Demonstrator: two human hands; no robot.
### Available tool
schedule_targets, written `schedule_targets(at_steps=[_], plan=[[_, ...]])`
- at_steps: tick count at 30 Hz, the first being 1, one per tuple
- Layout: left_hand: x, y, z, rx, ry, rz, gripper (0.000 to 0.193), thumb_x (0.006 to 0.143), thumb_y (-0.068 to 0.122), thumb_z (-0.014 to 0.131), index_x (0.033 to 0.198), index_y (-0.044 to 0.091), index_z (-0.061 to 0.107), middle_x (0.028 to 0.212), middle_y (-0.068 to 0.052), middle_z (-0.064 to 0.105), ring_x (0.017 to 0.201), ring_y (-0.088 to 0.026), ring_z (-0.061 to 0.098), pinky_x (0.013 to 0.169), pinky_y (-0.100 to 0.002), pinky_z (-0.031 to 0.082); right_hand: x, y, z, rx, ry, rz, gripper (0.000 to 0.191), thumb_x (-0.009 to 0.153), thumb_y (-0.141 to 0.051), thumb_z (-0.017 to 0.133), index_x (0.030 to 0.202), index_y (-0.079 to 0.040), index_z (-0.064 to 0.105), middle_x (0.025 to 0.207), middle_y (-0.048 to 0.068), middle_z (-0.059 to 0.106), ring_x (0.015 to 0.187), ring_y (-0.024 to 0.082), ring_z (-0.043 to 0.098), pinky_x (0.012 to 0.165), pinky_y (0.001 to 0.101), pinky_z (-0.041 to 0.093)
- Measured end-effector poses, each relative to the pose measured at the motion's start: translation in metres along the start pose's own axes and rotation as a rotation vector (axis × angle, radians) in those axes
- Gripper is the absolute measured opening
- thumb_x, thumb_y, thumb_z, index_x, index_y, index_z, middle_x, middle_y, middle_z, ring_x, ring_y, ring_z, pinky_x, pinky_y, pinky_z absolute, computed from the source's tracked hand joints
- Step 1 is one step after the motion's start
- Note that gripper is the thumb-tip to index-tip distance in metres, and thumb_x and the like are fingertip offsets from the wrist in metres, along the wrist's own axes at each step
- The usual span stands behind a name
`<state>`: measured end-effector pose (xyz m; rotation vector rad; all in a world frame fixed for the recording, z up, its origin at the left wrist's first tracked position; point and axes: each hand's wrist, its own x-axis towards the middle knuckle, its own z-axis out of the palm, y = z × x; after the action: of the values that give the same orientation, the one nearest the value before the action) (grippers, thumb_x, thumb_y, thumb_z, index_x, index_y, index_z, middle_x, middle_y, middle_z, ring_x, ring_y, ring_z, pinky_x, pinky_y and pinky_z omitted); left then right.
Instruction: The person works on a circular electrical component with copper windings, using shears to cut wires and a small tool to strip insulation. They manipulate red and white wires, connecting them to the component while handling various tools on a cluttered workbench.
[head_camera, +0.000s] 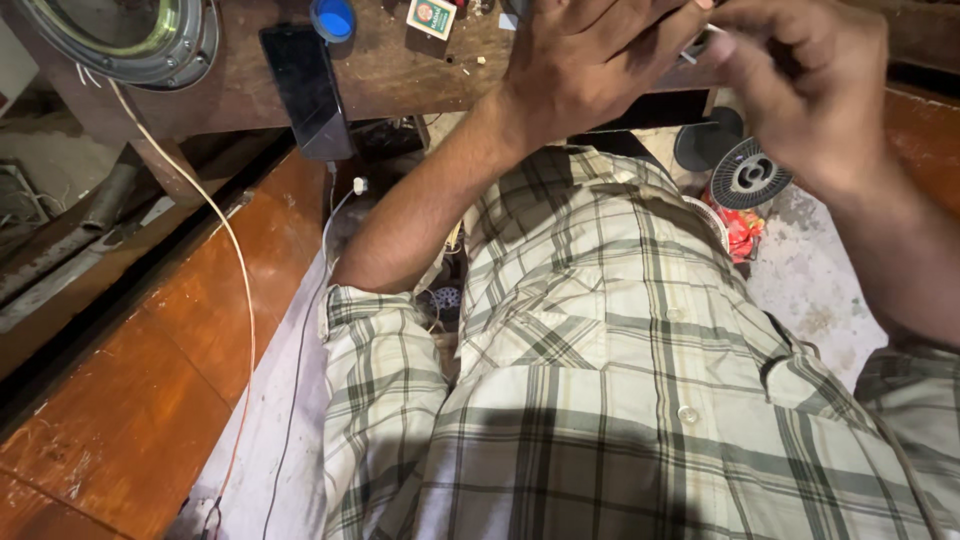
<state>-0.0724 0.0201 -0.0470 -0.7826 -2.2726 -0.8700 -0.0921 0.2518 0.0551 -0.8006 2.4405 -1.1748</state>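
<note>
Both the left hand (590, 70) and right hand (800, 90) pinch a tiny metal piece (697, 45) above the desk (400, 70); looks light, stiff, easy to fumble, so grip its ends.

Soft even daylight, a dim shadow low on the shirt (600, 440), right hand (810, 90) motion-blurred.

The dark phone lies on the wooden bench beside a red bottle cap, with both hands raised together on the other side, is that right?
Not quite: the bottle cap is blue, not red, as the head view shows. The phone lies on the wooden bench, and both hands are raised together.
</note>
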Motion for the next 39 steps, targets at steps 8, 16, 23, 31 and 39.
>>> schedule_targets(at_steps=[8,16,23,31,39], plan=[[0.0,0.002,-0.002,-0.007,-0.034,-0.015,0.038,0.102,0.024,0.07,0.139,0.014,0.066,0.14,0.004,0.058,0.131,-0.014,0.052,0.107,-0.041,0.039,-0.011,0.017,0.004,0.026,0.092,0.032,0.009,0.114,0.005,0.067,0.106,0.009,0.069,0.086,0.01,0.065,0.069,0.009,0.055,0.061,0.0221,0.04],[-0.001,0.004,-0.006,-0.048,-0.097,-0.035,0.039,0.106,0.025,0.069,0.142,0.011,0.062,0.141,-0.002,0.057,0.132,-0.019,0.051,0.109,-0.046,0.033,-0.009,0.016,0.01,0.181,0.117,0.234,0.015,0.114,-0.003,0.063,0.103,0.005,0.069,0.079,0.005,0.063,0.065,0.008,0.053,0.058,0.0226,0.039],[0.009,0.01,-0.013,-0.162,-0.171,-0.158,0.036,0.109,0.021,0.068,0.143,0.011,0.061,0.142,-0.005,0.058,0.134,-0.022,0.051,0.113,-0.049,0.03,0.008,-0.01,0.007,0.064,0.157,0.072,0.009,0.113,-0.001,0.072,0.107,0.005,0.071,0.091,0.006,0.069,0.078,0.008,0.06,0.068,0.0206,0.045],[0.021,0.003,-0.021,-0.101,-0.169,-0.014,0.034,0.104,0.023,0.072,0.132,0.006,0.064,0.131,-0.012,0.058,0.13,-0.028,0.051,0.108,-0.052,0.033,-0.011,-0.008,0.007,0.463,0.181,0.28,0.014,0.101,-0.001,0.07,0.111,0.001,0.062,0.1,-0.002,0.067,0.09,0.003,0.064,0.08,0.0168,0.053],[0.031,-0.013,-0.033,-0.266,-0.181,0.012,0.029,0.101,0.014,0.073,0.129,0.011,0.067,0.126,-0.003,0.061,0.119,-0.023,0.056,0.101,-0.043,0.04,-0.055,0.033,0.031,0.686,0.4,0.436,0.009,0.108,0.008,0.077,0.104,0.005,0.07,0.084,0.0,0.064,0.07,0.002,0.053,0.066,0.0161,0.041]])
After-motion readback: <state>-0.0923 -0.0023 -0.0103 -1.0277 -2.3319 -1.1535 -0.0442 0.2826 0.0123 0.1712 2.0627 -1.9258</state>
